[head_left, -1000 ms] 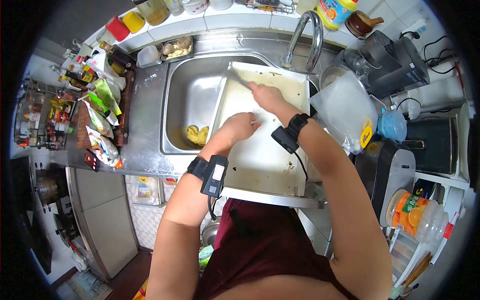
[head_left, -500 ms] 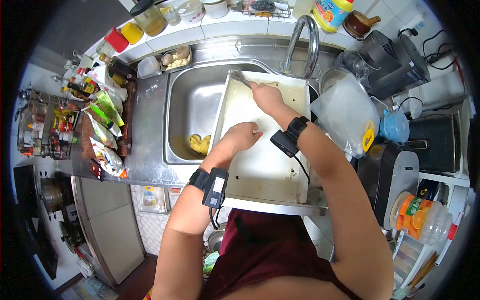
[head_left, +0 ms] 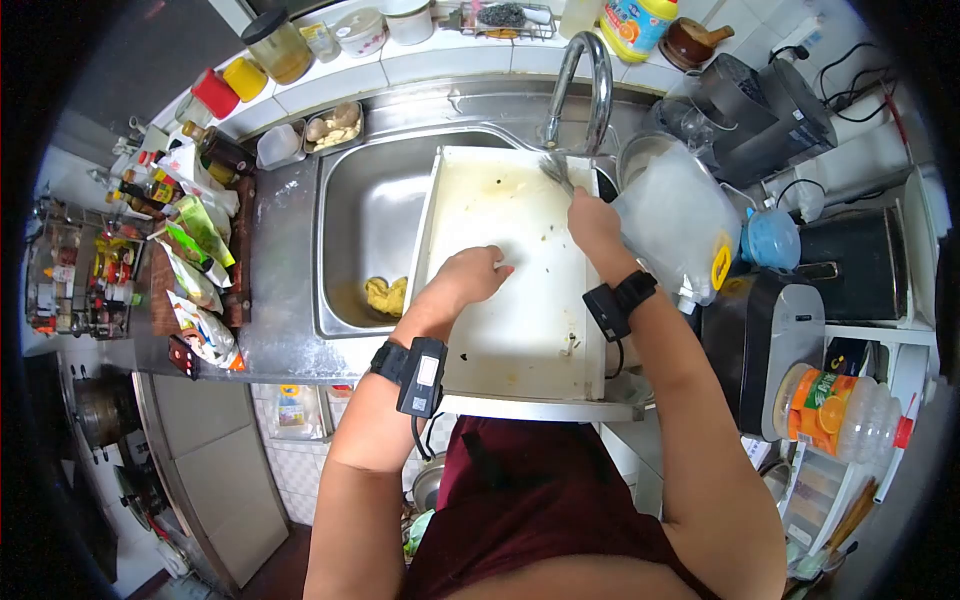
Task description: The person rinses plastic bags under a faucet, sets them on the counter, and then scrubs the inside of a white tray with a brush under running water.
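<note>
A shallow white drawer or tray (head_left: 500,340) lies across the right part of the sink, with dark specks and yellowish stains on its bottom. Over its middle is my left hand (head_left: 473,275), its fingers loosely bent and a little apart, with nothing visible in them. My right hand (head_left: 596,222) is closed around the handle of a small grey-headed brush (head_left: 557,172). The brush head is at the tray's far right corner, below the faucet (head_left: 598,100).
In the steel sink basin (head_left: 370,200) lies a yellow cloth (head_left: 386,295). Food packets (head_left: 200,240) and bottles crowd the left counter. To the right are a clear plastic bag (head_left: 680,215), a black-and-silver appliance (head_left: 765,350) and a plastic bottle (head_left: 840,412). Jars line the back ledge.
My right hand has moved the brush rightward from the tray's far left corner to its far right corner. My left hand stays over the middle. The view has shifted slightly.
</note>
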Motion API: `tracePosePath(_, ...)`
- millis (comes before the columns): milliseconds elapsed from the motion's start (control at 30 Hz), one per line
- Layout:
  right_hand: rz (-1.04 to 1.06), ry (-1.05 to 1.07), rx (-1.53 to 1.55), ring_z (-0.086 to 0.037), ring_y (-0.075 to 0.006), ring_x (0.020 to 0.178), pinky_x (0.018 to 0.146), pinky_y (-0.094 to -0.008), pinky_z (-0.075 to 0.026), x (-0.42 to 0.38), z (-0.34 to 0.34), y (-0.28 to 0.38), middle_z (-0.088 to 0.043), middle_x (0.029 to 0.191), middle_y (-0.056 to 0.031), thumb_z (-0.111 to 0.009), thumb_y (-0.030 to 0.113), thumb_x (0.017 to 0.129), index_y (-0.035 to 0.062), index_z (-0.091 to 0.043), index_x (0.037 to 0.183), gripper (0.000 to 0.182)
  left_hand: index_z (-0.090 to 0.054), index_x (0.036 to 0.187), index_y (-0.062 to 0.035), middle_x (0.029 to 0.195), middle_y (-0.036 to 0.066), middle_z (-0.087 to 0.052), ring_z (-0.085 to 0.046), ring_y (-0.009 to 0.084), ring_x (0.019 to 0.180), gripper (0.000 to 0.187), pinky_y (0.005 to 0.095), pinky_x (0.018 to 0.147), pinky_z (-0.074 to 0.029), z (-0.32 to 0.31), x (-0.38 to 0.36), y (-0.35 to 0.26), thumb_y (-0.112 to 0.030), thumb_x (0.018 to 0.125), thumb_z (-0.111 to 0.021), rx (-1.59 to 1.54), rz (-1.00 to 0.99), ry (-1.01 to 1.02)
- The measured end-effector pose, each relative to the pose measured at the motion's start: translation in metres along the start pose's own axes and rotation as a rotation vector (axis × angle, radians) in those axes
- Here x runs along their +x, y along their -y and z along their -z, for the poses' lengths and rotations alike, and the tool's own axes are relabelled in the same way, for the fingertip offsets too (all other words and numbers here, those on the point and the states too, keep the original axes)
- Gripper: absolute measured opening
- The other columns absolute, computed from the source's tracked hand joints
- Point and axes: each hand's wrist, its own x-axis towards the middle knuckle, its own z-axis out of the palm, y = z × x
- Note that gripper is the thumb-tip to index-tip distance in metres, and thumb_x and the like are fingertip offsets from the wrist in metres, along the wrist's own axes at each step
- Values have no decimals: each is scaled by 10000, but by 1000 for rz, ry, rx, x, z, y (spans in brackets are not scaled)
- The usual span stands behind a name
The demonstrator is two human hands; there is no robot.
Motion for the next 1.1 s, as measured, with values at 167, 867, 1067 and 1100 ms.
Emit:
tracePosePath(167, -63, 37, -68, -634, -337, 818, 694, -417, -507, -5, -13, 5, -637, 878, -210, -384, 111, 857, 15, -533, 1019, 241, -566, 1084, 17, 921, 215, -633, -604, 345, 884, 396, 369, 788, -464, -1, 1, -2, -304, 852, -545, 9, -2, 27)
tracePosePath(867, 324, -60, -135, -622, -303, 773, 617, -409, -496, 24, -31, 22, -599, 866, -155, -442, 104, 825, 125, -477, 1211, 389, -558, 1089, 28, 890, 219, -635, -612, 340, 851, 402, 366, 761, -466, -5, 1, 5, -300, 856, -540, 6, -16, 35)
tracePosePath(1067, 104, -108, -24, -622, -314, 721, 606, -422, -495, -16, -12, -21, -607, 802, -161, -460, 136, 821, 81, -504, 1149, 335, -583, 1053, -23, 956, 200, -622, -585, 347, 921, 373, 396, 814, -450, -1, -2, -3, -333, 854, -526, -15, 20, 53)
tracePosePath(1100, 105, -128, -14, -623, -314, 720, 607, -423, -496, -17, -10, -20, -608, 807, -164, -457, 136, 824, 76, -504, 1142, 327, -582, 1054, -21, 962, 198, -622, -584, 346, 926, 375, 395, 816, -449, -1, -2, -4, -334, 854, -526, -14, 16, 63)
